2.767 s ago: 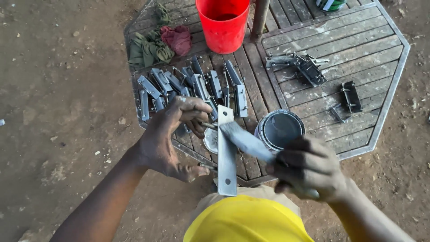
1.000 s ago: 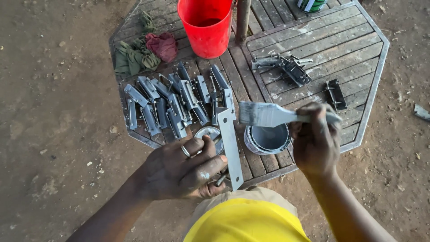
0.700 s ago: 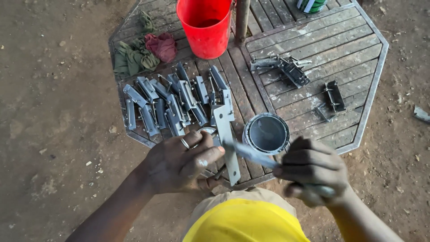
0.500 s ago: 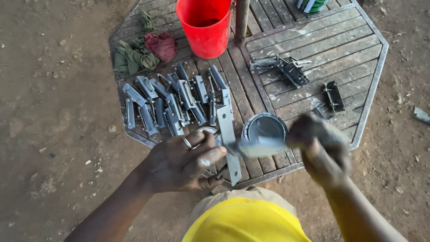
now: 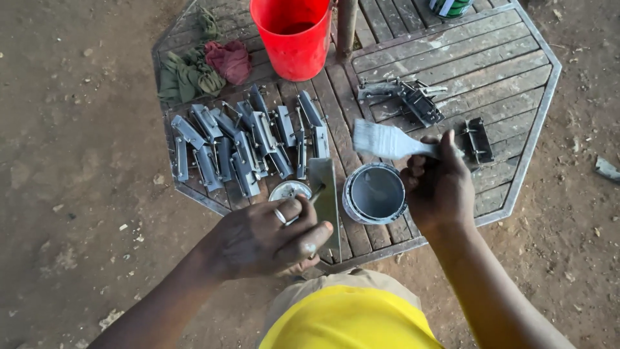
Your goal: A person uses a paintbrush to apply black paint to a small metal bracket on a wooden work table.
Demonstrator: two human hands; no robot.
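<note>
Head view: the octagonal slatted table [image 5: 510,84] has its near edge just in front of the person; bare slats lie open at the far right. The left hand [image 5: 271,236] is clamped around a flat grey metal strip [image 5: 325,194], held over the near edge just left of the open paint tin [image 5: 374,192]. The right hand [image 5: 439,184] is closed on a paintbrush [image 5: 394,142], bristles pointing left above the tin. The strip looks coated grey and stands on edge. Painted metal pieces [image 5: 245,145] crowd the left side, below the red bucket [image 5: 294,35] and rags [image 5: 200,64].
</note>
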